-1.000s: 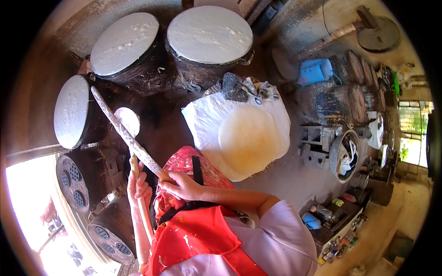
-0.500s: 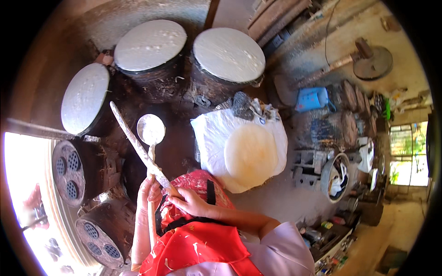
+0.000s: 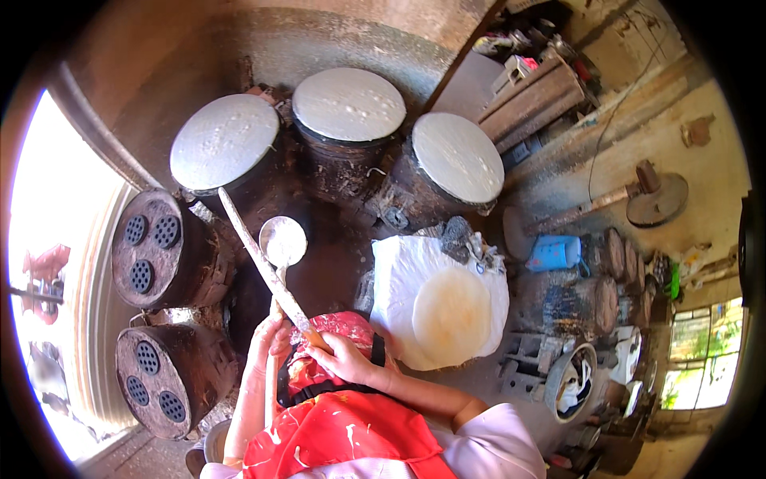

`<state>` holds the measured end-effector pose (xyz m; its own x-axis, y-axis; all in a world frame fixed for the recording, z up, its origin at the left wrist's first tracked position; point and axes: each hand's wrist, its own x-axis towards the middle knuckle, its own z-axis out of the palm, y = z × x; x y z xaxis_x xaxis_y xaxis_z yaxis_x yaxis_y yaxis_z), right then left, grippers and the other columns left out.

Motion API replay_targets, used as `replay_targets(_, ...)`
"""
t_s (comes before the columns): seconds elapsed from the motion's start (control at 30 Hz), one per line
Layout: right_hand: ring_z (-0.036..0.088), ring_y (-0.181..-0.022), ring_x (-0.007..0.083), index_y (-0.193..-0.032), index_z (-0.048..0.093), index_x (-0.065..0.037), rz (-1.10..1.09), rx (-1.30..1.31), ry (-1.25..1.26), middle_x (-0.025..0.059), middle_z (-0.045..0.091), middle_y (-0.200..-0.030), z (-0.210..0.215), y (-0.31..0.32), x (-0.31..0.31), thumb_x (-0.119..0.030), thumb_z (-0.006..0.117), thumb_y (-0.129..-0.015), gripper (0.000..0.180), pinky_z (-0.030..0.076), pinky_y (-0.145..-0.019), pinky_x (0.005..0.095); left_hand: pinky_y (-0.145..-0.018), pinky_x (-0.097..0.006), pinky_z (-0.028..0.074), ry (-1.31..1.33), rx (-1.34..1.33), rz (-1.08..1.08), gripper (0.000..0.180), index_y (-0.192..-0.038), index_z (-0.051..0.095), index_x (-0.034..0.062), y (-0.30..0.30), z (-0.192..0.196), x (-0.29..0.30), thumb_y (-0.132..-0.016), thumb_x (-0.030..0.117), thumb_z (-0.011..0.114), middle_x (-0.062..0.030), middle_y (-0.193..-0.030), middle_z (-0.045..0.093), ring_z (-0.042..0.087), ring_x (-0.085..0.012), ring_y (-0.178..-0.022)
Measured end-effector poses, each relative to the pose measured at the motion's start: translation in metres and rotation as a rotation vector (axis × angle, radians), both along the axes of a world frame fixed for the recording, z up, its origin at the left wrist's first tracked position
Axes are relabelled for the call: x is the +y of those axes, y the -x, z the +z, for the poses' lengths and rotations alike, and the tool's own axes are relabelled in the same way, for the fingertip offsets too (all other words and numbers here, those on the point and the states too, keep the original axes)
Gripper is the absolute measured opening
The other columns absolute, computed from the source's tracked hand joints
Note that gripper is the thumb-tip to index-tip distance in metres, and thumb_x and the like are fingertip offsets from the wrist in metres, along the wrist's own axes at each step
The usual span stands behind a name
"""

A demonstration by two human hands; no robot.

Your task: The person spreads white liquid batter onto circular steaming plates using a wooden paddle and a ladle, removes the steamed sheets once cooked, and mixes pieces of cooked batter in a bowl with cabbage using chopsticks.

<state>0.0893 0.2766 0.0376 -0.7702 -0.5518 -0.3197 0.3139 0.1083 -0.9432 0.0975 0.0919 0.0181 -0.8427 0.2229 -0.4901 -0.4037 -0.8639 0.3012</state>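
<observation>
My left hand (image 3: 270, 342) is closed around the handle of a ladle (image 3: 283, 241), whose round bowl is coated white. In my right hand (image 3: 348, 359) is the lower end of a long wooden stick (image 3: 259, 259), smeared with white along most of its length. The stick crosses over the ladle's handle, and its far tip appears at the near edge of the left drum's white top (image 3: 225, 142). Two more drums with flat white tops, a middle one (image 3: 349, 104) and a right one (image 3: 458, 157), stand beyond my hands.
Two stoves, an upper one (image 3: 152, 249) and a lower one (image 3: 152, 383), hold perforated briquettes at the left. A thin pale round sheet (image 3: 452, 318) lies on a white sack (image 3: 395, 271) to the right. Farther right are a blue container (image 3: 553, 252) and a metal bucket (image 3: 571, 383).
The view has turned, so the drums and sack sit farther right and lower in the picture. The stick's tip now overlaps the left drum's near edge. Both hands keep their holds.
</observation>
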Motion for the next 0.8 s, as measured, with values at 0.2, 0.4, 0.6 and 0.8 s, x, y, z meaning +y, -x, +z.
replay_targets(0.2, 0.044, -0.042, 0.0055, -0.084, 0.051, -0.002, 0.078, 0.074, -0.095, -0.0022, 0.047, -0.054, -0.005, 0.004, 0.001, -0.015, 0.053, -0.090, 0.014, 0.035, -0.038, 0.0221, -0.033, -0.016, 0.030, -0.113, 0.034, 0.045, 0.014, -0.099, 0.048, 0.0039, -0.008, -0.015, -0.001, -0.089, 0.013, 0.049, 0.0005, -0.060, 0.043, 0.035, -0.0034, -0.037)
replay_targets(0.4, 0.043, -0.042, 0.0045, -0.087, 0.052, -0.004, 0.201, 0.090, -0.153, -0.0030, 0.047, -0.055, -0.006, 0.017, -0.010, -0.016, 0.052, -0.090, 0.013, 0.035, -0.039, 0.0206, -0.034, -0.017, 0.031, -0.067, 0.015, 0.152, 0.018, -0.104, 0.049, 0.0023, -0.012, -0.007, -0.017, -0.089, 0.013, 0.049, 0.0011, -0.056, 0.042, 0.035, -0.0044, -0.037)
replay_targets(0.6, 0.042, -0.044, 0.0061, -0.094, 0.048, -0.004, 0.190, -0.184, -0.094, -0.0007, 0.044, -0.057, -0.024, 0.024, -0.039, -0.012, 0.047, -0.092, 0.009, 0.037, -0.041, 0.0205, -0.037, -0.015, 0.028, -0.118, -0.023, 0.215, 0.029, -0.115, 0.049, 0.0024, -0.017, -0.039, -0.047, -0.089, 0.015, 0.052, 0.0031, -0.059, 0.042, 0.035, -0.0035, -0.041)
replay_targets(0.8, 0.041, -0.043, 0.0081, -0.091, 0.047, -0.003, 0.490, -0.312, -0.114, 0.0011, 0.042, -0.056, -0.056, 0.044, -0.069, -0.014, 0.045, -0.093, 0.011, 0.036, -0.041, 0.0213, -0.036, -0.014, 0.028, -0.307, -0.080, 0.671, 0.034, -0.120, 0.044, 0.0029, -0.095, -0.079, -0.054, -0.090, 0.017, 0.049, 0.0034, -0.060, 0.040, 0.032, -0.0014, -0.040)
